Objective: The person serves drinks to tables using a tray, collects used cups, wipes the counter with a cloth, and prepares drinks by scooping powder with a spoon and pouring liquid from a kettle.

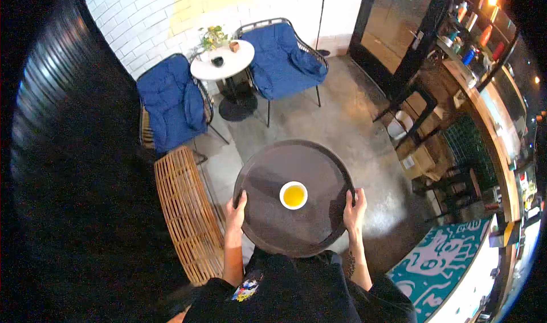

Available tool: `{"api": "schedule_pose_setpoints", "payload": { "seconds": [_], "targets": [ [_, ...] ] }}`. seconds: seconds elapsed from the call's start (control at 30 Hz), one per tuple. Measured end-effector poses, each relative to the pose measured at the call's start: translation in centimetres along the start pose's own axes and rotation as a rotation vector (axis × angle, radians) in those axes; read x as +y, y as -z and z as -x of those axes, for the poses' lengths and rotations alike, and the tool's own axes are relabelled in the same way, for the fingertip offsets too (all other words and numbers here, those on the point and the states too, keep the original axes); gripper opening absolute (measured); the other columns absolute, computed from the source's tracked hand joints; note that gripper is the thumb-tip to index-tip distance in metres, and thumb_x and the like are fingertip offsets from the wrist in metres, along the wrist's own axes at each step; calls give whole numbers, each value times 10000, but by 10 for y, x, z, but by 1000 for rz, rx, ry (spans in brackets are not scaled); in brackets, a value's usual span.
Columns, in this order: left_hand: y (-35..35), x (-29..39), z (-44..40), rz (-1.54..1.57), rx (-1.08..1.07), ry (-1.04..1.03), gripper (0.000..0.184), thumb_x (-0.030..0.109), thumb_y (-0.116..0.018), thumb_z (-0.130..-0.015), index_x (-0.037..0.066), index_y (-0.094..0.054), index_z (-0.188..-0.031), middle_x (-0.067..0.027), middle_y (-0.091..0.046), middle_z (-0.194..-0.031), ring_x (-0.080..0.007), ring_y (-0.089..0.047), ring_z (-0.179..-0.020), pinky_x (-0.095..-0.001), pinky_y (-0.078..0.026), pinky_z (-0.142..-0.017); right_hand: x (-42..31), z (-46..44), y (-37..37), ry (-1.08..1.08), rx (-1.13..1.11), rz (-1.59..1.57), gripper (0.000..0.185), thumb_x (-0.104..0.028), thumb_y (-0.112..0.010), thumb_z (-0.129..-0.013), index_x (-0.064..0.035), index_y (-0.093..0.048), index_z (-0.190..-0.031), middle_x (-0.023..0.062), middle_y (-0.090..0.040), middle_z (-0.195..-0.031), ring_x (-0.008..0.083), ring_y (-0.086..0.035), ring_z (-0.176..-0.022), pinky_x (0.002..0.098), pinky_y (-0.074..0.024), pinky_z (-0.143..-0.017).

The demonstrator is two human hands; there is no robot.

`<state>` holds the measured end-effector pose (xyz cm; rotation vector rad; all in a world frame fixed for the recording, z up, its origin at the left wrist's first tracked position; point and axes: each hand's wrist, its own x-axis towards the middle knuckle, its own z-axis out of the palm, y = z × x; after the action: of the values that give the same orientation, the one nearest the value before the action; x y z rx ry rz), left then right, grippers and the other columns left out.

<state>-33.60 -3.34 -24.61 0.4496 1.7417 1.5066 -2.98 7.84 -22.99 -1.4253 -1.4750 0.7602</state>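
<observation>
A round dark brown tray [268, 226] is held level in front of my body. My left hand [235, 210] grips its left rim, thumb on top. On the opposite rim, my right hand [354, 209] is closed the same way. Near the tray's middle stands a small white cup [293, 196] holding yellow liquid; neither hand touches it. The fingers under the tray are hidden.
Ahead stands a white round table [243, 55] with flowers and small cups, between two blue cushioned chairs [174, 103] [285, 61]. A rattan bench [188, 215] is close on my left. A wooden counter [504, 175] with stools runs along the right, near a glass door [393, 24].
</observation>
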Motion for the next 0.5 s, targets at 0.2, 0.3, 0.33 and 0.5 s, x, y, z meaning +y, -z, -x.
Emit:
{"api": "schedule_pose_setpoints", "payload": {
  "seconds": [0.2, 0.3, 0.33, 0.5],
  "targets": [
    [-21, 60, -126, 584, -205, 223, 369, 278, -605, -913, 0, -608, -1156, -91, -655, -1097, -234, -617, -988, -364, -468, -898, -7, -123, -93, -20, -16, -32, 141, -113, -538, -950, 19, -490, -929, 138, -537, -798, 196, -519, -757, 340, -439, -700],
    [-23, 52, -179, 884, -342, 249, 359, 260, -539, -947, 12, -584, -1202, -121, -644, -1156, -267, -612, -1041, -397, -461, -942, -40, -173, -132, 0, -22, -77, 139, -105, -551, -939, 24, -502, -949, 190, -574, -803, 258, -557, -757, 381, -454, -727],
    [-31, 61, -190, 852, -302, 292, 371, 266, -532, -955, 19, -568, -1230, -118, -634, -1179, -263, -599, -1070, -400, -456, -953, -42, -190, -142, -5, -47, -30, 148, -107, -554, -938, 29, -496, -950, 200, -569, -805, 261, -558, -759, 383, -453, -726],
    [-47, 94, -270, 637, -182, 357, 546, 403, -486, -985, 50, -409, -1394, -106, -508, -1357, -265, -508, -1207, -425, -421, -1002, 0, -279, -230, 53, -119, -64, 170, -105, -558, -934, 49, -509, -987, 238, -568, -843, 278, -561, -771, 392, -453, -730]
  ]
}}
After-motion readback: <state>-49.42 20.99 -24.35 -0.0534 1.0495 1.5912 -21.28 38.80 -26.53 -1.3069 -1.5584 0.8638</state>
